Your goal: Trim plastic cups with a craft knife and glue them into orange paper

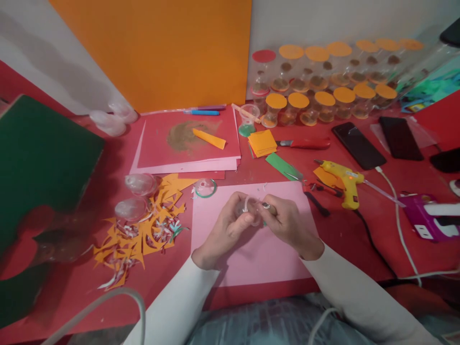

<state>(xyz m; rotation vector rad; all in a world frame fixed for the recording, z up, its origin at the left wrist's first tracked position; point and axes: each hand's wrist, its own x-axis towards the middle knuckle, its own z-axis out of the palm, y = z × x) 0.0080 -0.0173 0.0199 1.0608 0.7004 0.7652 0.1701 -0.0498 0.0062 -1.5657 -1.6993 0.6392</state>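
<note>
Over a pink sheet (266, 258), my left hand (233, 218) is closed around a small clear plastic cup (254, 218), its rim turned up toward me. My right hand (285, 218) pinches the cup's right side; its fingertips partly cover the cup, and whether a small tool sits in them is hard to tell. A bit of green shows under the right fingers. Just beyond the left hand, a clear plastic piece with a green rim (206, 188) lies at the sheet's top edge.
Orange paper scraps (143, 239) and two clear cups (131, 208) lie left. Behind are red sheets (154, 148), orange paper squares (263, 143) and a red-handled cutter (309, 143). A yellow glue gun (345, 182), phones (359, 145) and cables lie right. Hourglass-shaped cup pairs (298, 101) line the wall.
</note>
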